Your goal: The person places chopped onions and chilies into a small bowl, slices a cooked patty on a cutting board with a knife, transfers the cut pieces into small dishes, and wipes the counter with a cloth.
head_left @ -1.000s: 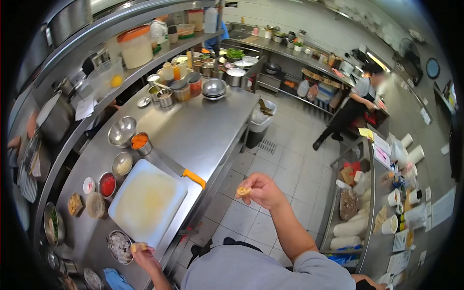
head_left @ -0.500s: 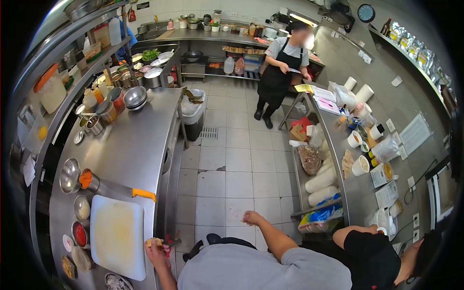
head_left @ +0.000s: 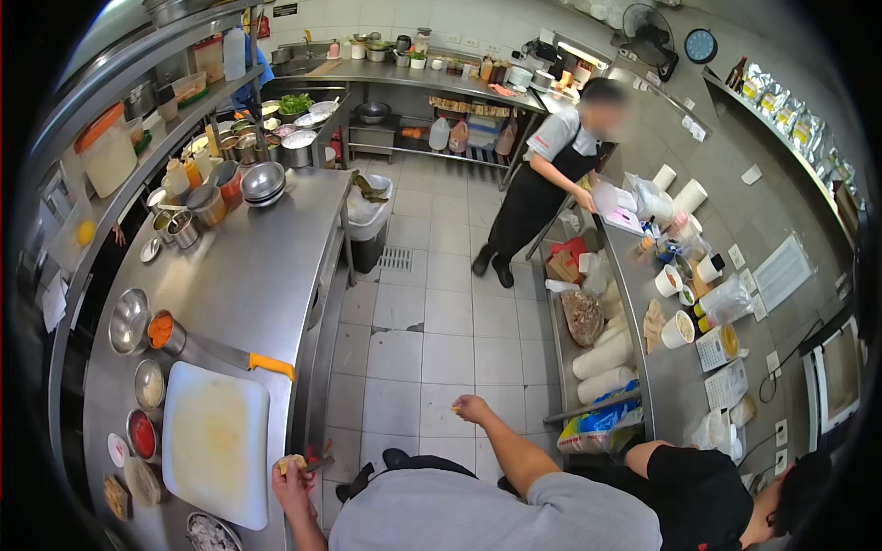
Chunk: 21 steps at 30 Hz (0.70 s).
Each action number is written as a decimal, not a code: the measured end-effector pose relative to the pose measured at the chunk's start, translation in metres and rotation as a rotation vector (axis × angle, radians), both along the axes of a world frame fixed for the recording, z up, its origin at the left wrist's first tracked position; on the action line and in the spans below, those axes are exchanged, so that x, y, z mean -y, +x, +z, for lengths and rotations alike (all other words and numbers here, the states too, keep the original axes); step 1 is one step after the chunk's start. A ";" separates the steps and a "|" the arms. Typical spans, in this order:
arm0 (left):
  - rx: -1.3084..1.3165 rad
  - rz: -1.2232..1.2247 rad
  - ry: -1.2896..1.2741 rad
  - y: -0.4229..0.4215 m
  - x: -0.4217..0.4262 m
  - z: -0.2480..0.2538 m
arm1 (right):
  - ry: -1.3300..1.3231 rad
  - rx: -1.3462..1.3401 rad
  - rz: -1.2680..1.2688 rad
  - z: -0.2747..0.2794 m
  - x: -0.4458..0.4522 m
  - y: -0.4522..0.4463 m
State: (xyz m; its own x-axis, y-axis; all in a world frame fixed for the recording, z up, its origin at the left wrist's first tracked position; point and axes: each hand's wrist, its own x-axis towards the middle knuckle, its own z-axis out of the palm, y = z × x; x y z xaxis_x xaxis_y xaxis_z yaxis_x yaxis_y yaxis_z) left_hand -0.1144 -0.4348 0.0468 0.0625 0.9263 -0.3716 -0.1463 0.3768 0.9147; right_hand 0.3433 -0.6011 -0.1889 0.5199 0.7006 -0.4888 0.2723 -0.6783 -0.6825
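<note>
My left hand (head_left: 292, 491) is closed around a tan, bread-like piece of food (head_left: 291, 464), just off the table edge beside the white cutting board (head_left: 216, 445). Something dark and narrow shows right behind that hand; I cannot make out what it is. My right hand (head_left: 473, 410) hangs over the floor with its fingers pinched on a small yellowish piece (head_left: 456, 410), too small to name. On the steel table (head_left: 234, 308), a knife with a yellow handle (head_left: 272, 366) lies beyond the board, apart from both hands.
Left of the board stand bowls with orange (head_left: 163, 331) and red contents (head_left: 142, 433). A bin (head_left: 372, 220) stands at the table's far end. A co-worker in a black apron (head_left: 547, 193) leans at the right counter (head_left: 657, 367). Another person in black (head_left: 698, 496) is close on my right.
The co-worker has stepped toward the right counter and bent over it, hands now low over the papers. My right hand has shifted slightly left and up; my left hand keeps its hold.
</note>
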 end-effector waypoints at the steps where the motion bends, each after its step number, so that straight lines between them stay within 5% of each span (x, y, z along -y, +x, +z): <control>1: 0.003 0.016 -0.001 -0.001 0.003 0.004 | 0.015 -0.047 0.000 0.008 -0.016 -0.004; 14: -0.053 0.143 0.076 -0.088 0.057 0.007 | 0.292 -0.472 -0.044 0.099 -0.125 -0.079; 21: 0.018 0.411 0.081 -0.172 0.121 0.012 | 0.340 -0.625 0.223 0.185 -0.211 -0.198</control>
